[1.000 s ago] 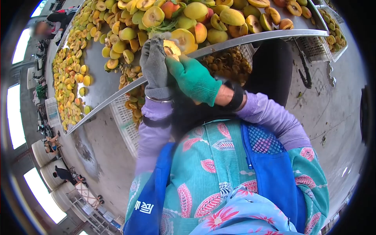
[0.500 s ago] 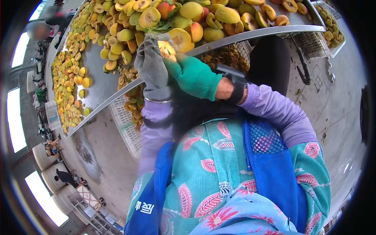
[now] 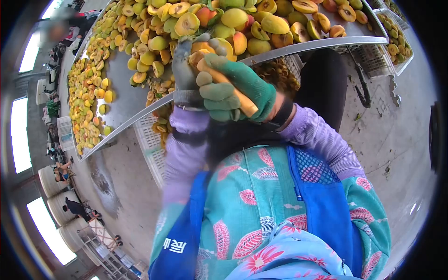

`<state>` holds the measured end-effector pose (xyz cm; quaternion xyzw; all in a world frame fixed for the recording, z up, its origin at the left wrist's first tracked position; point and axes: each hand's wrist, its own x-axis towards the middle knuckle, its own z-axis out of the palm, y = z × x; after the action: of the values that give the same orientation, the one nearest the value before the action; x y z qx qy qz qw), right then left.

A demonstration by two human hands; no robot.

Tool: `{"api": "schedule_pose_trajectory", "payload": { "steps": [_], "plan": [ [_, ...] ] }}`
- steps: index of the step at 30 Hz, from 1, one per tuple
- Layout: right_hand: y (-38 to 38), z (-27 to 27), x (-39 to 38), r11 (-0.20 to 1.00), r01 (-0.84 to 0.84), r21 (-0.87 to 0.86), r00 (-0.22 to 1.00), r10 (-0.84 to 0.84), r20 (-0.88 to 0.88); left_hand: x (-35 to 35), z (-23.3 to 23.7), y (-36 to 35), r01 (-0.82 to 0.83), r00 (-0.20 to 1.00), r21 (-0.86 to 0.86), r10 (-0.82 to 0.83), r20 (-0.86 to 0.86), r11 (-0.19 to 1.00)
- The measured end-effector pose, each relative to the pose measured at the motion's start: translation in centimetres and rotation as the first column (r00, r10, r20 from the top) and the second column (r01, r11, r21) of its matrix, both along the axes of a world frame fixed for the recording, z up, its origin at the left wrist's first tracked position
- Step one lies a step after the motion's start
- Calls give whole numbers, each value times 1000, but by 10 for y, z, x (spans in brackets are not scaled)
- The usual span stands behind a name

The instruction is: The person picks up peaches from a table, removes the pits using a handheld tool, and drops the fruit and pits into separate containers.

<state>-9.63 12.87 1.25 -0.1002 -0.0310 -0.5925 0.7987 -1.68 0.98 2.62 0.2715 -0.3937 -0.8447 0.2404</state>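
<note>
My right hand (image 3: 238,88), in a green glove, is closed around a wooden handle (image 3: 233,91) that slants across the fingers. Beside it on the left, my left hand (image 3: 184,70), in a grey glove, is wrapped round a piece of orange-yellow fruit (image 3: 203,46); motion blurs its fingers. The handle's upper end touches or nearly touches that fruit, and the tool's tip cannot be made out. Just beyond both hands, halved and whole yellow-green fruits (image 3: 233,17) are piled on a metal table (image 3: 308,45).
White crates of fruit stand below the table (image 3: 151,149) and at the upper right (image 3: 394,42). A dark metal hook-like bar (image 3: 361,88) is near the table's right side. Further off at the left, a person (image 3: 77,208) and large pale tubs (image 3: 60,207) are visible.
My right hand has rolled over, bringing the wooden handle and the curled fingers into view. The left hand has shifted slightly right and blurred. The whole view has moved a little.
</note>
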Motion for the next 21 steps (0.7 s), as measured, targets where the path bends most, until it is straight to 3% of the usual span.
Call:
{"api": "schedule_pose_trajectory", "payload": {
  "steps": [1, 3, 4, 5, 6, 7, 9, 11, 14, 15, 17, 18, 19, 21],
  "plan": [
    [1, -1, 0, 996, -68, 64, 993, 61, 101, 16, -6, 3, -103, 995, -34, 103, 5, 994],
    [22, -9, -9, 999, -51, -17, 994, 52, 96, 61, -17, 10, -324, 945, -101, 328, 21, 941],
    [34, -12, -19, 998, -44, -40, 994, 48, 98, 93, -22, -13, -261, 923, -322, 333, 193, 910],
    [46, -21, -28, 993, -10, 121, 999, 4, 49, 124, -26, -36, -152, 855, -508, 370, 363, 848],
    [53, -37, -32, 959, 37, 281, 999, -36, -5, 146, -14, -61, 236, 634, -665, 405, 658, 709],
    [50, -57, -30, 843, 22, 537, 998, -47, 34, 158, -22, -72, 366, 543, -716, 489, 683, 594],
    [43, -54, -12, 804, 37, 594, 983, 77, -165, 127, -8, -96, 617, 390, -711, 654, 649, 337],
    [35, -40, -2, 785, 101, 612, 918, 163, -361, 98, -30, -136, 610, 696, -769, 592, 406, -189],
    [31, -26, -6, 773, 266, 576, 828, 123, -547, 84, -65, -185, 855, 449, -515, 590, 671, -64],
    [29, -21, -5, 744, 339, 576, 798, 98, -595, 72, -38, -170, 966, 190, -257, 608, 771, 24],
    [20, -23, -1, 774, 469, 426, 692, -22, -722, 86, -43, -174, 660, 500, -602, 335, 799, 449],
    [13, -25, 2, 781, 520, 347, 631, -77, -772, 96, -45, -173, 421, 658, -616, 244, 713, 666],
    [4, -28, 8, 797, 579, 171, 431, -121, -894, 95, -33, -142, 190, 793, -618, 251, 555, 763],
    [-15, -33, 19, 816, 544, -196, -26, -217, -976, 86, -26, -104, -145, 958, -241, 197, 209, 960]
  ]
}}
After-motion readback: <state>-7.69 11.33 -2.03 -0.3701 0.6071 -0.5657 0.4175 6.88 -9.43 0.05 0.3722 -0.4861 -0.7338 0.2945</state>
